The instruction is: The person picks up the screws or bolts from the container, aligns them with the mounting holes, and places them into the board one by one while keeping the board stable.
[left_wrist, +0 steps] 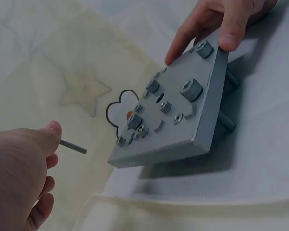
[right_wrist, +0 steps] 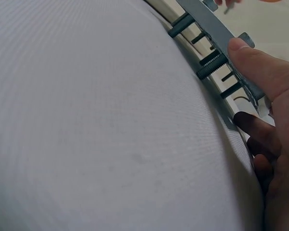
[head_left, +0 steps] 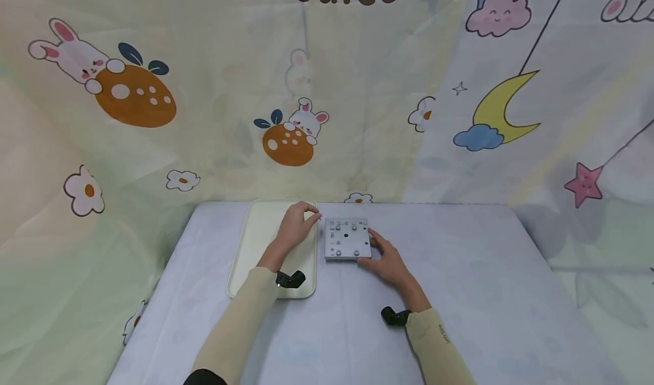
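Note:
My left hand [head_left: 295,229] is over the right side of a cream tray, pinching a thin grey metal pin [left_wrist: 73,146] between thumb and forefinger. To the right of the pin is a square grey metal plate [head_left: 347,244], its top dotted with bolt heads and holes. Several bolt shanks [right_wrist: 213,66] stick out below the plate in the right wrist view. At the plate's right edge my right hand [head_left: 390,264] grips it, thumb on the near side and fingers along the far right. In the left wrist view a gap shows between the pin's tip and the plate.
The cream tray [head_left: 244,271] lies on the white-covered table [head_left: 337,328], left of the plate and under the left forearm. Behind the table hangs a printed cloth [head_left: 214,146] with rabbits, oranges and flowers. Each wrist carries a black camera [head_left: 291,280].

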Tool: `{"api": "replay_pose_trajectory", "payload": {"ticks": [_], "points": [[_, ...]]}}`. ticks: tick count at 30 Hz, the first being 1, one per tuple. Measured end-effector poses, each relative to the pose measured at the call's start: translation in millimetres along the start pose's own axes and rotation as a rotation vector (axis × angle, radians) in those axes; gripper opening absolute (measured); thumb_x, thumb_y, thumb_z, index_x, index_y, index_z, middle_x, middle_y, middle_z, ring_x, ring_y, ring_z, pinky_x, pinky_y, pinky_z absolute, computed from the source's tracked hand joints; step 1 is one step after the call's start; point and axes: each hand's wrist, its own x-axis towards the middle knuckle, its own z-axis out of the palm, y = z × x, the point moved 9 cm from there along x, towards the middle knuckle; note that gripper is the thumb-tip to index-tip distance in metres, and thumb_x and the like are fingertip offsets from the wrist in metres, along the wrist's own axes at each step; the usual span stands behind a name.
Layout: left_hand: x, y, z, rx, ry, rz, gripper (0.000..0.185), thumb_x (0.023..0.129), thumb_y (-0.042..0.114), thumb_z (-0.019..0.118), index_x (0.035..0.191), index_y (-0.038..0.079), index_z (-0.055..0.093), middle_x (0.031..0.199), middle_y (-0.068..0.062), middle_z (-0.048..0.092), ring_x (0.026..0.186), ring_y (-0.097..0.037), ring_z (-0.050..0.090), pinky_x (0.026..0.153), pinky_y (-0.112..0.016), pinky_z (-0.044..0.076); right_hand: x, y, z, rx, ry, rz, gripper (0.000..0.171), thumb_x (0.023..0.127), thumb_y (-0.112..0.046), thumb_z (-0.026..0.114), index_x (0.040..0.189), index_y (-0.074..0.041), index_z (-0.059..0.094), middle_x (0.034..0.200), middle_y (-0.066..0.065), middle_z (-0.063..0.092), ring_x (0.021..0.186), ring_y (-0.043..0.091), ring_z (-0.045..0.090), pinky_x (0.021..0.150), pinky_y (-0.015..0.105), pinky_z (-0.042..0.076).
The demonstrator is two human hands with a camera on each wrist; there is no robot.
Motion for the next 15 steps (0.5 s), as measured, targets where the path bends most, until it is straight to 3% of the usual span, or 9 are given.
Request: {"api": "replay_pose_trajectory", "payload": {"ticks": [9,15], "points": [[17.1,28.1,32.9,-0.003,-0.113,-0.005,0.020,0.096,0.028,0.063,0.104,0.011,0.069,0.113,-0.004,0.063,0.116,-0.024,0.054,0.097,-0.040,0.044,-0.5,3.6,0.7,-0.032,0.014,0.024,0.098,0.075,-0.055,0.078,0.153,-0.023,0.029,0.136,0.008,0.055,0.137,0.030,0.034,0.112,0.052,0.022],[24.3,42.3,50.9,-0.007,-0.148,0.024,0.020,0.096,0.030,0.062,0.105,0.014,0.069,0.117,-0.002,0.062,0.117,-0.020,0.053,0.098,-0.039,0.043,0.1,5.3,-0.2,-0.037,0.018,0.027,0.097,0.076,-0.055,0.077,0.153,-0.023,0.029,0.136,0.007,0.055,0.138,0.028,0.034,0.112,0.052,0.021]]}}
